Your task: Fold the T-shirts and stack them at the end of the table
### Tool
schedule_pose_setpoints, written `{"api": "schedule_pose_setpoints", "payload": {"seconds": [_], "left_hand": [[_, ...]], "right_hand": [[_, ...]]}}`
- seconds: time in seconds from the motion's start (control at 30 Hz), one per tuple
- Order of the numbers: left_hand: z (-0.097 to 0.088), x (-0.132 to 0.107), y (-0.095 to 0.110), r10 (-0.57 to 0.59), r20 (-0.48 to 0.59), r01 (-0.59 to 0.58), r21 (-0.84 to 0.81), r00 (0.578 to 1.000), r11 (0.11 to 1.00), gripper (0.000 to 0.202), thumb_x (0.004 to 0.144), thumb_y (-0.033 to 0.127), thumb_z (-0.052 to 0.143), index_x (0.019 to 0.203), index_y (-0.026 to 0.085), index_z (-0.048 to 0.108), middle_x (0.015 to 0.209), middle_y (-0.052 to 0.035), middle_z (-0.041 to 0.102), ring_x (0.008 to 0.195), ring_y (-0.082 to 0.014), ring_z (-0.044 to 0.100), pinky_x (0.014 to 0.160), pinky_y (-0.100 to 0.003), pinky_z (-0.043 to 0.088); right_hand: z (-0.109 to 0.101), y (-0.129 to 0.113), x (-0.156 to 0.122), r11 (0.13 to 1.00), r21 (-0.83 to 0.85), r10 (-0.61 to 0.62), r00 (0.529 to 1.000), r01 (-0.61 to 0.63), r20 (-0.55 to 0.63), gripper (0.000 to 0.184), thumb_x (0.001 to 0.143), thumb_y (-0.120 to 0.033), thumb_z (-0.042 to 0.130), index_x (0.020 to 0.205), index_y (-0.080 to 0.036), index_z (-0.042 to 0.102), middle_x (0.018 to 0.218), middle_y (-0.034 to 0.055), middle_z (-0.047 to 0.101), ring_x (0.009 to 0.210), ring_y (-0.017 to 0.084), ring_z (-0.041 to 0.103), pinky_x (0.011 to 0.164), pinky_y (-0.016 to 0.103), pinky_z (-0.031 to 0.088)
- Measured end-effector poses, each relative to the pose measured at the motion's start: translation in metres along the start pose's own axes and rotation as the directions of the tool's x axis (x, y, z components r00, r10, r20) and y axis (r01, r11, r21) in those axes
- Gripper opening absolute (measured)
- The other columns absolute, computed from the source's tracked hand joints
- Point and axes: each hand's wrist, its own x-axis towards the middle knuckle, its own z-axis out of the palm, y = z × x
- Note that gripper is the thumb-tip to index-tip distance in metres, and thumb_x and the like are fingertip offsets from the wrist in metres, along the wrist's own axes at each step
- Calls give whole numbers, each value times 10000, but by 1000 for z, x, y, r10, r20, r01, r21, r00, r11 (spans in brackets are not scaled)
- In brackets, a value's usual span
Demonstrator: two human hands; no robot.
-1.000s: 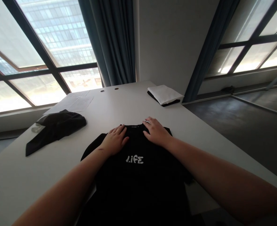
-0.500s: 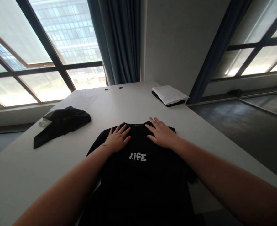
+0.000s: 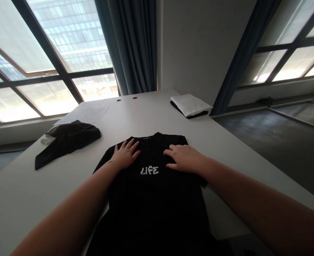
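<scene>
A black T-shirt (image 3: 154, 206) lies spread on the table, its collar at the far end and white lettering (image 3: 150, 170) across the chest. My left hand (image 3: 123, 154) rests flat on the shirt near the left shoulder, fingers spread. On the right of the chest sits my right hand (image 3: 185, 156), its fingers bent a little and the thumb held apart, touching the cloth. No fold of cloth shows between the fingers of either hand. My forearms hide parts of both sleeves, and the shirt's lower end runs out of view.
The white table (image 3: 135, 117) reaches toward a curtain (image 3: 135, 46) and a window. A crumpled black cloth (image 3: 71, 142) lies on the left, with sheets of paper (image 3: 85, 111) behind it. Folded white fabric (image 3: 191, 105) over something black lies at the back right.
My right hand has slid from beside the collar down toward my body, its fingers bending. The shirt's right shoulder now shows uncovered. The left hand remains on its shoulder; the view shifted slightly.
</scene>
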Motion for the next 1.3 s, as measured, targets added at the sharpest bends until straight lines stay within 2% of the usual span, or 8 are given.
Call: {"api": "schedule_pose_setpoints", "payload": {"seconds": [0.2, 0.4, 0.53, 0.67, 0.77, 0.9, 1.03, 1.3], "left_hand": [[1, 0, -2, 9, -11, -9, 11, 1000, 1000, 646, 1030, 587, 322, 1629, 347, 277, 1717, -20, 173, 1575, -376, 126, 1196, -707, 142], [-1, -1, 0, -28, 2, 28, 62, 1000, 998, 637, 1030, 601, 294, 1628, 382, 261, 1719, 25, 160, 1581, -331, 130, 1228, -642, 156], [-2, -1, 0, -33, 11, 32, 61, 999, 998, 648, 1027, 612, 284, 1631, 378, 252, 1720, 34, 144, 1585, -321, 117, 1233, -639, 150], [0, 0, -1, -30, 5, 30, 47, 1000, 998, 647, 1028, 601, 290, 1630, 369, 261, 1720, 30, 149, 1584, -328, 117, 1230, -651, 143], [3, 1, -3, -22, -14, 22, 42, 1000, 999, 648, 1026, 598, 297, 1628, 358, 277, 1719, 22, 162, 1581, -339, 125, 1224, -663, 148], [5, 2, -5, -19, -27, 20, 47, 999, 999, 644, 1027, 604, 290, 1626, 370, 275, 1718, 27, 172, 1580, -338, 132, 1222, -661, 162], [5, 2, -6, -34, -29, 36, 45, 999, 998, 650, 1021, 617, 285, 1626, 380, 270, 1718, 35, 169, 1580, -343, 129, 1215, -678, 166], [6, 4, -8, -50, -26, 51, 29, 998, 998, 665, 1014, 632, 279, 1627, 377, 271, 1717, 42, 155, 1582, -339, 122, 1216, -684, 152]], "right_hand": [[10, 4, 3, 992, -28, 121, 993, -120, 14, 615, 889, -185, 554, 1500, -230, 504, 1159, 142, 700, 963, 300, 699, 764, 355, 494], [-16, 35, 2, 978, -17, 206, 978, -206, -26, 306, 841, -213, 549, 1086, -260, 727, 1088, 74, 737, 919, 248, 683, 710, 315, 453], [-36, 79, -10, 839, -20, 542, 838, -544, -71, 290, 848, -268, 519, 994, -219, 764, 1006, 121, 749, 935, 293, 670, 752, 368, 467], [-38, 104, -19, 691, -69, 704, 691, -720, -167, 392, 871, -300, 504, 1115, -158, 776, 1303, 216, 649, 1217, 419, 552, 903, 505, 471], [-24, 94, -12, 783, -63, 593, 773, -619, -226, 452, 907, -310, 479, 1259, -165, 724, 1421, 208, 571, 1340, 408, 455, 1022, 522, 428], [-1, 68, 4, 899, -16, 438, 899, -438, 12, 521, 930, -335, 474, 1420, -220, 606, 1409, 159, 588, 1226, 341, 582, 1002, 456, 467], [5, 65, 7, 885, -9, 463, 880, -465, 107, 579, 922, -321, 478, 1493, -238, 524, 1424, 171, 583, 1188, 356, 624, 936, 462, 502], [0, 115, 1, 797, -26, 603, 790, -604, 110, 562, 857, -304, 625, 1412, -229, 575, 1355, 155, 642, 1168, 334, 631, 916, 430, 504]]}}
